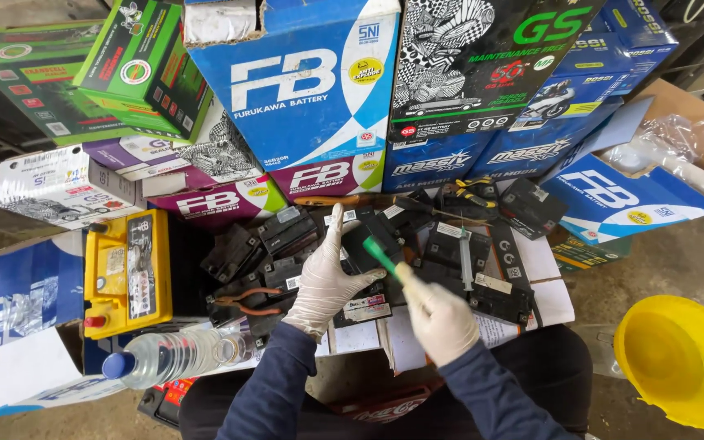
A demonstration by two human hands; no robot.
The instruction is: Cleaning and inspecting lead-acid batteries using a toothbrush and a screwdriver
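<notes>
Between the stacked cardboard battery boxes (311, 90) at the far edge and the person's lap at the near edge, little open room remains: small black batteries (450, 261) lie packed close together on white paper sheets (543, 281) spread over a grey concrete floor (678, 253). A yellow battery (128, 273) closes the left side, with a clear plastic bottle (177, 354) lying on its side just nearer. A yellow funnel (682, 358) sits well apart at the right, with bare floor around it. A syringe (465, 259) and orange-handled pliers (250, 300) rest on the batteries.

Both hands wear white gloves. The left hand (323, 281) rests on a black battery (364, 244), fingers (334, 232) spread apart and flat. The right hand (442, 322) has its fingers clamped on the wooden handle of a green-tipped brush (389, 262). The brush's long axis runs diagonally, the green tip pointing up-left and touching the battery under the left hand.
</notes>
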